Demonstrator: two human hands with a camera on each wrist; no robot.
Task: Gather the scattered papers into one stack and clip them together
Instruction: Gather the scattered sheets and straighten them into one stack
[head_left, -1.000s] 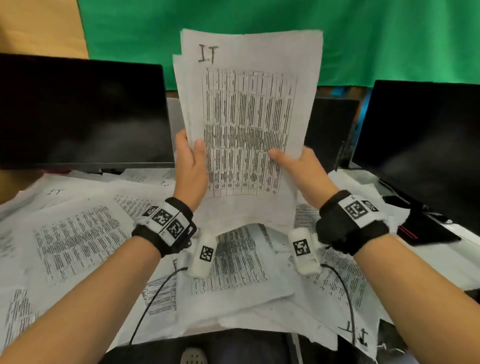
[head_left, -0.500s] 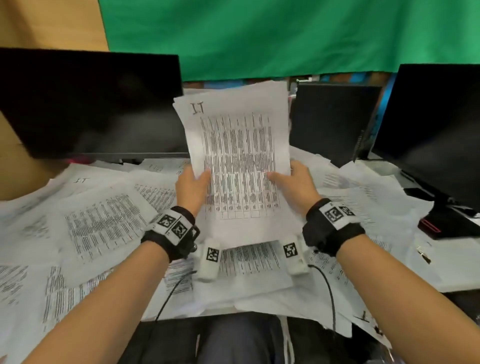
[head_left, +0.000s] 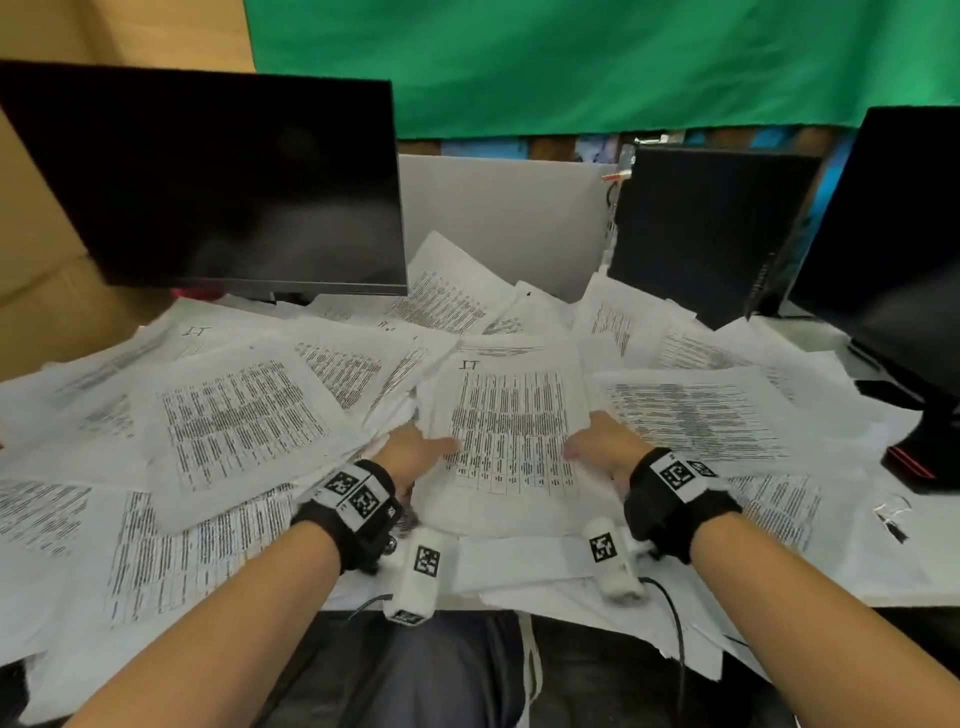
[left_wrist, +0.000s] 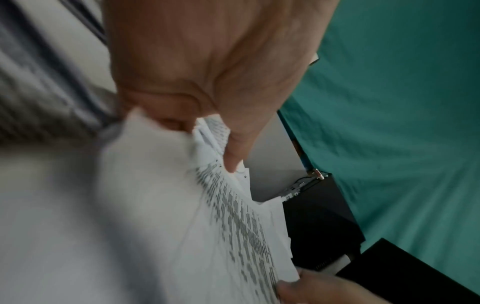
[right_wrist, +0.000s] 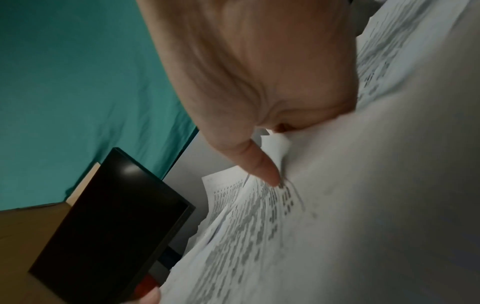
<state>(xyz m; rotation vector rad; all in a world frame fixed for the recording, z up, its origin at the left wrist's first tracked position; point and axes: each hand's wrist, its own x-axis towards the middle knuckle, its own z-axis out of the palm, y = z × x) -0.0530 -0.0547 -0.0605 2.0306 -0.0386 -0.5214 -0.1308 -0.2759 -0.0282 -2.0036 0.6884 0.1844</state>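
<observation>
A gathered stack of printed sheets (head_left: 511, 431), marked "IT" at its top, lies low over the paper-covered desk in front of me. My left hand (head_left: 415, 447) grips its left edge, thumb on top (left_wrist: 233, 152), other fingers hidden under the sheets. My right hand (head_left: 597, 447) grips the right edge the same way, thumb (right_wrist: 262, 164) pressed on the printed page. Loose printed sheets (head_left: 239, 421) lie scattered all around, overlapping each other. No clip can be made out for certain.
A dark monitor (head_left: 218, 176) stands at the back left, another (head_left: 893, 244) at the right with its stand base (head_left: 919, 462). A black box (head_left: 701, 228) sits behind the papers. Sheets overhang the desk's front edge (head_left: 597, 597).
Both hands have brought the stack down from an upright hold in front of the green backdrop to nearly flat on the desk papers. Their grip on its edges is unchanged.
</observation>
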